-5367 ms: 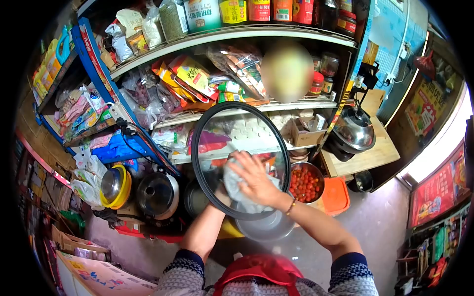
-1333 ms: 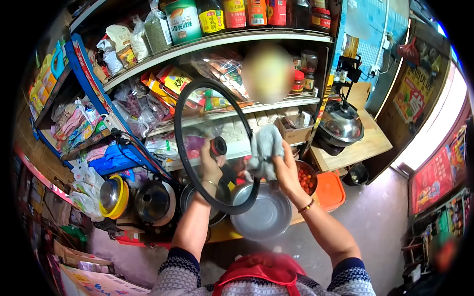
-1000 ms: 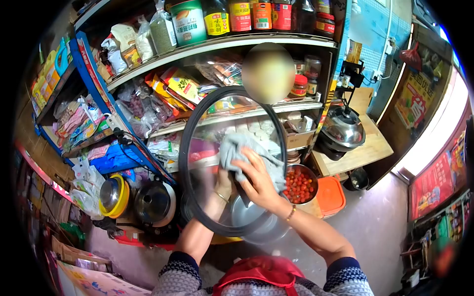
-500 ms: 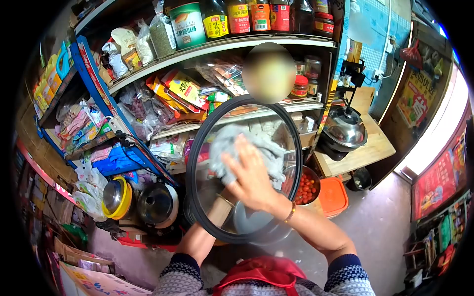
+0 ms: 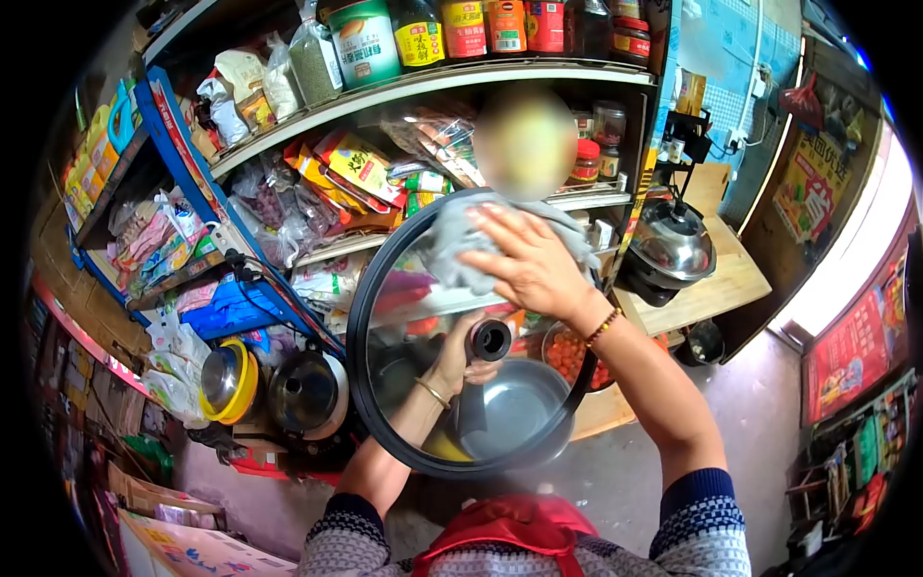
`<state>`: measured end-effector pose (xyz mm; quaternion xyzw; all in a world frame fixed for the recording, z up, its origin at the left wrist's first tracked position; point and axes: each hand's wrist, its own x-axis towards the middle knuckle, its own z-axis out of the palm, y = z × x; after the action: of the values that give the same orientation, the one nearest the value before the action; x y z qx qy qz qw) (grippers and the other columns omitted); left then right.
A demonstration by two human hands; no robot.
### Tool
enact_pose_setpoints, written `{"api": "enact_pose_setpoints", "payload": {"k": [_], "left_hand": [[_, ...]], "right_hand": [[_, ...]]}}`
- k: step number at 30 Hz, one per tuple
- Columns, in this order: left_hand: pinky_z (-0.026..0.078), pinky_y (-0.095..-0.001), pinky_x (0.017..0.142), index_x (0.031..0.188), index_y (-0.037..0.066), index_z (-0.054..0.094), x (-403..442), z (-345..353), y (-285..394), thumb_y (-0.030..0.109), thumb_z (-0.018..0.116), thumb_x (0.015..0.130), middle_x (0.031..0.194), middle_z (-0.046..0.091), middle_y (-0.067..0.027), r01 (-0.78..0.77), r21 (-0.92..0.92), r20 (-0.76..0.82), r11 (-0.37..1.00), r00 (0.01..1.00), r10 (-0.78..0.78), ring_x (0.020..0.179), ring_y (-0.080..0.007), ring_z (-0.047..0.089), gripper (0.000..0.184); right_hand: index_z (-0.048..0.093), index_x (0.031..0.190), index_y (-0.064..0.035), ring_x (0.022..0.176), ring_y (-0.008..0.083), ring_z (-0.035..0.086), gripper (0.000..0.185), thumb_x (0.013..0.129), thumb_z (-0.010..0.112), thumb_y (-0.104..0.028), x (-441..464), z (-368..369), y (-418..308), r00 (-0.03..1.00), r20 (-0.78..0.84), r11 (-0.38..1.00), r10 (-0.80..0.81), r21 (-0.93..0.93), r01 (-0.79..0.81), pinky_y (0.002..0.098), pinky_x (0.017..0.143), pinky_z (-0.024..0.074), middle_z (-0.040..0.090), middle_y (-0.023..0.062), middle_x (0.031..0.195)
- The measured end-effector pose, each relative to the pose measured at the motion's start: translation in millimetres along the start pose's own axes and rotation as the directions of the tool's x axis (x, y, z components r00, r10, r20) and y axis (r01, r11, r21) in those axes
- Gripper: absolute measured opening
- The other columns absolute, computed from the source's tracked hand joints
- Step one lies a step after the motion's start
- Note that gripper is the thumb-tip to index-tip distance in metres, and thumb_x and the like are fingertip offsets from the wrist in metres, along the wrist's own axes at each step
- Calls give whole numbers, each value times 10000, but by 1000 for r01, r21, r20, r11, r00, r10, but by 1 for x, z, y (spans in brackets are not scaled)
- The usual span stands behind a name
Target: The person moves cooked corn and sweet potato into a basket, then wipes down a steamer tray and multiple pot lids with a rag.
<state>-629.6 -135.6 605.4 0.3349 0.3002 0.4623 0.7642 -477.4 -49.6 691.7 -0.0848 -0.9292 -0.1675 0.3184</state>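
Observation:
A round glass lid (image 5: pixel 404 337) with a black rim is held up in front of me. Seen through the glass, my left hand (image 5: pixel 460 358) is wrapped round its dark knob (image 5: pixel 489 338) from behind. My right hand (image 5: pixel 527 262) lies spread over a grey cloth (image 5: pixel 460 252), pressing it against the upper part of the lid near the rim. Below the lid sits a grey basin (image 5: pixel 524 404), partly seen through the glass. Small red tomatoes (image 5: pixel 567 356) fill a metal bowl right of the knob, also partly behind the lid.
Shelves (image 5: pixel 433 85) with bottles, jars and packets stand ahead. A black cooker (image 5: pixel 308 392) and a yellow basin (image 5: pixel 240 385) are at the left. On a wooden board (image 5: pixel 735 279) at the right rests a pan with a steel lid (image 5: pixel 673 245). A blurred disc covers part of the shelves.
My right hand and the cloth have moved up and right across the lid, from its middle to its top edge. The knob and my left hand now show through the glass.

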Motion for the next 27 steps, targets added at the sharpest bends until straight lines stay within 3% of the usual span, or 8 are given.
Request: {"api": "enact_pose_setpoints", "payload": {"k": [6, 10, 12, 13, 16, 18, 21, 27], "left_hand": [[213, -200, 284, 780, 51, 512, 7, -13, 9, 466, 351, 924, 440, 358, 23, -265, -37, -21, 964, 964, 264, 296, -55, 275, 468], [208, -204, 290, 808, 76, 529, 17, -18, 16, 456, 395, 913, 460, 394, 19, -371, -28, 43, 928, 927, 372, 294, -51, 274, 417], [206, -200, 297, 835, 79, 543, 18, -15, 17, 460, 404, 907, 514, 464, 13, -407, 149, -160, 901, 890, 428, 322, -44, 321, 412], [320, -212, 370, 833, 102, 546, 27, -16, 15, 456, 433, 898, 634, 539, -1, -471, 139, -239, 871, 838, 491, 435, -71, 437, 377], [458, -296, 663, 853, 132, 546, 19, -11, 26, 397, 458, 910, 749, 558, -12, -344, -121, -116, 931, 937, 330, 674, -134, 537, 284], [444, -282, 613, 860, 120, 544, 9, -10, 25, 403, 443, 916, 722, 548, -11, -294, -117, -38, 949, 956, 291, 631, -127, 524, 306], [422, -260, 537, 870, 102, 541, 12, -10, 18, 413, 422, 926, 681, 534, -10, -325, -46, -101, 944, 942, 320, 566, -115, 505, 338], [380, -217, 386, 891, 66, 536, 38, -2, 3, 434, 378, 944, 599, 506, -9, -469, 133, -438, 873, 762, 477, 437, -93, 466, 404]], "right_hand": [[476, 1271, -95, 1304, 399, 271, 557, 732, 617, -98, -68, 50, -31, 827, -100, 833, 553, 101, -544, 482, 1057, 234, 305, 252, 1387], [339, 1366, -75, 1332, 443, 186, 622, 783, 557, -88, -81, 71, -77, 791, -24, 751, 612, 333, -571, 500, 1080, 175, 201, 303, 1417], [264, 1400, -55, 1347, 449, 141, 663, 801, 546, -93, -81, 72, -98, 783, 44, 682, 620, 463, -566, 513, 1089, 138, 159, 308, 1432], [251, 1410, -73, 1350, 449, 134, 673, 805, 545, -95, -83, 70, -109, 801, 91, 681, 591, 475, -557, 505, 1095, 133, 157, 306, 1434], [283, 1404, -105, 1358, 426, 137, 668, 795, 557, -102, -71, 52, -126, 873, 67, 730, 483, 520, -443, 498, 1102, 132, 166, 285, 1441], [355, 1371, -127, 1352, 408, 182, 631, 776, 563, -97, -54, 39, -126, 961, 54, 808, 270, 529, -257, 497, 1103, 153, 228, 264, 1429], [420, 1324, -130, 1336, 402, 234, 586, 759, 568, -88, -14, 26, -110, 961, -49, 856, 271, 468, -218, 496, 1100, 182, 301, 247, 1400], [345, 1348, -36, 1292, 450, 268, 535, 836, 499, -42, 13, 40, -45, 700, -228, 706, 677, 473, -528, 433, 1068, 262, 213, 284, 1422]]}}
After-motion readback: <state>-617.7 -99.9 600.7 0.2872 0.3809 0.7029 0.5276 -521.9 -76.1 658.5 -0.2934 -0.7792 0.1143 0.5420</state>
